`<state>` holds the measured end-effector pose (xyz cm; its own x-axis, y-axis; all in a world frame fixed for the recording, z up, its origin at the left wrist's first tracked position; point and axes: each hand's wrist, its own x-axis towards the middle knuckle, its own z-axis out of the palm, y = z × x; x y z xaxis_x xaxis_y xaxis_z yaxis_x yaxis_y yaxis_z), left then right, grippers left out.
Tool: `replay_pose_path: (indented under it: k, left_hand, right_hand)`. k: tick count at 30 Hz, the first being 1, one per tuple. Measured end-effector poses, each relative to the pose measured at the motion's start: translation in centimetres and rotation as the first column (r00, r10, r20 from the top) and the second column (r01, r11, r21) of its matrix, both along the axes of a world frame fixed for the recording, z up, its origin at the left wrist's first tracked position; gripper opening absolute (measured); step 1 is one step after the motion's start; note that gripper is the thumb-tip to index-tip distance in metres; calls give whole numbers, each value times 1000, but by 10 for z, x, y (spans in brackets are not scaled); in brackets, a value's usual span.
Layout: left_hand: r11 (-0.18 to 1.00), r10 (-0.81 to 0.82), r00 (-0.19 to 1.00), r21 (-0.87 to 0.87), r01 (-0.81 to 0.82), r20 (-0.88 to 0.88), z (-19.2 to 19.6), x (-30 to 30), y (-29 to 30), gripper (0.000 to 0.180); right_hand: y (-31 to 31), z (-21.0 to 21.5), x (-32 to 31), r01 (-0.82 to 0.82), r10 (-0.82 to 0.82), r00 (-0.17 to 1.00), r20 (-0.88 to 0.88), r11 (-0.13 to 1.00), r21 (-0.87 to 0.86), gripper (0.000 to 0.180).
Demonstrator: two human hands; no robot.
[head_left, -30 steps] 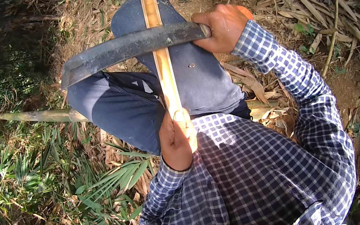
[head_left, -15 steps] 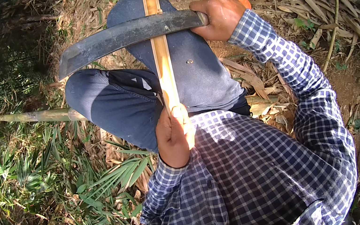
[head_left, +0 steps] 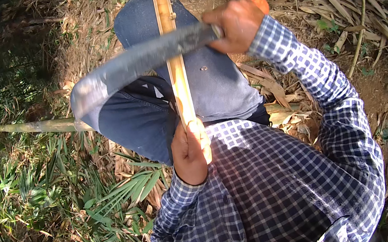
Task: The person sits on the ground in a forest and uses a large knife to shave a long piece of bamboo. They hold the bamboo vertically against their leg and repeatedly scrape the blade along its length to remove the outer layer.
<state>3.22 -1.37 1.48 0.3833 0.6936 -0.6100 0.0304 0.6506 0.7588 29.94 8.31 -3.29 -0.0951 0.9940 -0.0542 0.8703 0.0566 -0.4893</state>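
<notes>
- Looking down on dark blue trousers and a checked shirt, with a long, pale bamboo strip running straight from the near middle to the far middle.
- Held at the strip's near end: a closed left hand, thumb laid along the top. Passing over the right thigh; impossible to tell if resting on the cloth.
- Wrapped tightly around a handle with an orange end, at far right: the right hand. Reaching left from that fist, across the strip: a broad, curved, dark blade.
- Blurred along the blade, so hard to say whether touching the strip or just above it.
- To work well, by judgement: pin the near end firmly, so as to prevent twisting under the blade.
- Choose a low, even angle and light strokes over a deep, forced bite.
- Ease off at the small knob on the strip's right edge, toward the far end; likely to snag.
- Mind the blade's tip, over the left knee, and hold the left hand well on the near side of the edge.
- Allow room at left, beside a green-brown pole.
</notes>
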Motion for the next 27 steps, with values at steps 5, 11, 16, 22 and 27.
replay_pose_path:
  k: [5, 11, 16, 22, 27]
  left_hand:
    - [999, 31, 999, -42, -30, 19, 5, 5, 0, 25]
    - [999, 27, 999, 30, -28, 36, -1, 1, 0, 28]
    - [1000, 1, 1000, 24, -1, -3, -1, -4, -7, 27]
    - [1000, 17, 1000, -13, -17, -10, 2, -2, -10, 29]
    - [999, 16, 1000, 31, -15, -17, 1, -3, -10, 29]
  right_hand:
    - [1, 4, -2, -5, 5, 1000, 2, 997, -79, 21]
    - [15, -1, 9, 60, -58, 998, 32, 997, -55, 22]
    - [2, -8, 2, -64, 64, 998, 8, 995, 74, 20]
    - [16, -3, 6, 41, -42, 999, 33, 999, 22, 26]
    - [25, 1, 10, 112, -103, 993, 57, 977, -181, 28]
